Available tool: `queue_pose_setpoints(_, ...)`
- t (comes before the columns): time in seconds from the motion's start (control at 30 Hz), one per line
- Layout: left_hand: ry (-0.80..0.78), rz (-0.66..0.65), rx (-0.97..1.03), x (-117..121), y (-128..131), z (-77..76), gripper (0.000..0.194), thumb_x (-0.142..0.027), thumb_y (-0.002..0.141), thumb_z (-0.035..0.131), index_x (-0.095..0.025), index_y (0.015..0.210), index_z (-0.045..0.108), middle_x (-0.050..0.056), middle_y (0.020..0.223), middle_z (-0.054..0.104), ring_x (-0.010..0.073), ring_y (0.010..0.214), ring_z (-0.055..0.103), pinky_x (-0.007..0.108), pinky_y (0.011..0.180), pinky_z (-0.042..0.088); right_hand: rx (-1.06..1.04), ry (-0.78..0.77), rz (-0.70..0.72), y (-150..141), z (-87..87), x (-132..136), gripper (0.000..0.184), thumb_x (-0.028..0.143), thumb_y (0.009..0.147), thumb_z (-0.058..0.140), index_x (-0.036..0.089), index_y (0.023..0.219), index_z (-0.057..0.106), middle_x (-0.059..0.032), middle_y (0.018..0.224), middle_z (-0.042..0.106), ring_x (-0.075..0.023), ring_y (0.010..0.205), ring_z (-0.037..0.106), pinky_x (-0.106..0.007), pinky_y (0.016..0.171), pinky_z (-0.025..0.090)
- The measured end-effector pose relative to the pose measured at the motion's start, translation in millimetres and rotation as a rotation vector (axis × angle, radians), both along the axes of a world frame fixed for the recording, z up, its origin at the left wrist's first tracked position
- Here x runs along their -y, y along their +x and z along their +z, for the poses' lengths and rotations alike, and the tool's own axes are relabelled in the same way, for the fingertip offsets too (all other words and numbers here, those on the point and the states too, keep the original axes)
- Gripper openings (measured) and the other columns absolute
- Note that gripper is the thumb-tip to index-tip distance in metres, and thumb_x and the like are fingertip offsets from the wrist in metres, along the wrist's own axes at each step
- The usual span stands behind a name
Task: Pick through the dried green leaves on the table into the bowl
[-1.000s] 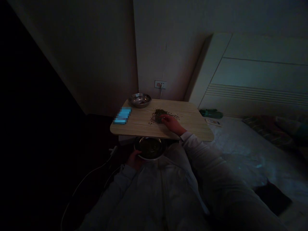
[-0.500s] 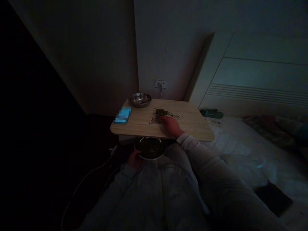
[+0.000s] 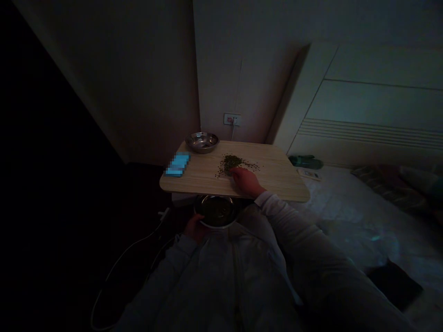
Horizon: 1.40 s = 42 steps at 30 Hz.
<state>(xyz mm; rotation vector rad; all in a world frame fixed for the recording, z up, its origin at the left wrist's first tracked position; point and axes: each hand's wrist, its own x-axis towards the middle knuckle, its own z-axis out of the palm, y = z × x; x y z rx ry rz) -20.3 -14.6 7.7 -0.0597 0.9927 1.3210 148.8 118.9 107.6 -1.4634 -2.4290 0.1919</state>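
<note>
A loose heap of small green beans (image 3: 231, 161) lies on the light wooden table (image 3: 277, 184), with stray ones scattered around it. My right hand (image 3: 246, 180) rests at the near side of the heap, fingers drawn together; whether beans are between the fingertips is too dark to make out. Below the table's front edge, my left hand (image 3: 194, 227) grips the left rim of a metal bowl (image 3: 218, 226), thumb over the edge. The inside of that bowl is dim and its contents are unclear.
A second steel bowl (image 3: 202, 143) stands at the table's back left, a lit phone (image 3: 177, 164) in front of it. Right of the table, the bed (image 3: 332, 198) holds a green bottle (image 3: 306, 162) and a remote-like object (image 3: 309, 174). A white cable (image 3: 121, 255) hangs at left.
The view has shifted very slightly. Both hands keep nearly the same places, the left at the bowl's rim and the right at the heap.
</note>
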Motion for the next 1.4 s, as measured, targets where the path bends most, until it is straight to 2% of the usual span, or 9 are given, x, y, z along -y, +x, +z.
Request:
queue_pose_setpoints(0.37, -0.008, -0.021, -0.005, -1, -2, -3.6, 0.031, -0.003, 0.063, 0.052, -0.013, 0.090, 0.064, 0.007, 0.076, 0.072, 0.0252, 0.084, 0.068, 0.036, 0.067, 0.057, 0.077, 0.028, 0.061, 1, -4.8, 16, 0.038, 0.016, 0.088, 0.038, 0.018, 0.120, 0.060, -0.0129, 0.114, 0.063, -0.0228, 0.099, 0.058, -0.032, 0.086, 0.042)
queue_pose_setpoints(0.6, -0.003, -0.015, -0.014, 0, 0, 2.5, 0.030, -0.003, 0.065, 0.051, -0.014, 0.090, 0.063, 0.006, 0.073, 0.072, 0.0240, 0.078, 0.069, 0.036, 0.065, 0.057, 0.142, 0.064, 0.099, 5, -7.2, 32, 0.037, 0.016, 0.088, 0.041, 0.020, 0.119, 0.060, -0.0128, 0.105, 0.063, -0.0236, 0.097, 0.056, -0.032, 0.082, 0.039)
queue_pose_setpoints(0.77, -0.011, -0.017, -0.021, -1, -1, -0.7, 0.028, -0.003, 0.065, 0.052, -0.013, 0.088, 0.063, 0.005, 0.071, 0.071, 0.0229, 0.075, 0.069, 0.034, 0.062, 0.057, 0.179, 0.064, 0.111, 10, -7.7, 44, 0.036, 0.017, 0.088, 0.042, 0.022, 0.120, 0.059, -0.0121, 0.104, 0.063, -0.0239, 0.098, 0.054, -0.032, 0.082, 0.037)
queue_pose_setpoints(0.97, -0.004, -0.026, -0.010, -2, -3, -6.7, 0.035, -0.005, 0.065, 0.054, -0.013, 0.098, 0.063, 0.006, 0.077, 0.072, 0.0236, 0.078, 0.069, 0.034, 0.061, 0.057, 0.172, 0.051, 0.122, 15, -10.3, 53, 0.036, 0.017, 0.088, 0.041, 0.021, 0.119, 0.060, -0.0123, 0.105, 0.064, -0.0235, 0.099, 0.055, -0.032, 0.083, 0.037)
queue_pose_setpoints(1.1, -0.016, -0.012, -0.014, -2, -2, -5.4, 0.033, -0.004, 0.066, 0.053, -0.014, 0.096, 0.062, 0.005, 0.073, 0.071, 0.0224, 0.074, 0.069, 0.034, 0.062, 0.057, 0.099, 0.058, 0.082, 16, -8.0, 46, 0.035, 0.018, 0.089, 0.040, 0.019, 0.116, 0.061, -0.0126, 0.106, 0.065, -0.0231, 0.097, 0.057, -0.033, 0.085, 0.039)
queue_pose_setpoints(1.23, -0.033, -0.012, -0.026, -1, 0, -1.7, 0.033, -0.003, 0.067, 0.052, -0.014, 0.096, 0.062, 0.004, 0.069, 0.070, 0.0217, 0.069, 0.068, 0.034, 0.060, 0.057, -0.143, 0.047, -0.009, 9, -1.0, 37, 0.033, 0.021, 0.090, 0.039, 0.015, 0.114, 0.061, -0.0126, 0.108, 0.065, -0.0206, 0.096, 0.059, -0.031, 0.086, 0.041)
queue_pose_setpoints(1.33, -0.024, -0.005, -0.036, -1, 0, -0.1, 0.036, -0.003, 0.067, 0.051, -0.016, 0.099, 0.062, 0.005, 0.073, 0.072, 0.0233, 0.073, 0.069, 0.037, 0.062, 0.058, -0.308, -0.076, -0.055, -3, 2.4, 35, 0.030, 0.026, 0.090, 0.042, 0.015, 0.110, 0.061, -0.0092, 0.094, 0.069, -0.0175, 0.083, 0.062, -0.027, 0.076, 0.044)
queue_pose_setpoints(1.4, -0.022, -0.001, -0.041, -1, 0, -0.6, 0.036, -0.004, 0.067, 0.051, -0.016, 0.099, 0.062, 0.005, 0.075, 0.072, 0.0235, 0.073, 0.069, 0.037, 0.063, 0.058, -0.329, -0.171, -0.062, -13, 1.5, 36, 0.028, 0.028, 0.090, 0.043, 0.015, 0.105, 0.062, -0.0071, 0.085, 0.070, -0.0160, 0.075, 0.063, -0.025, 0.069, 0.044)
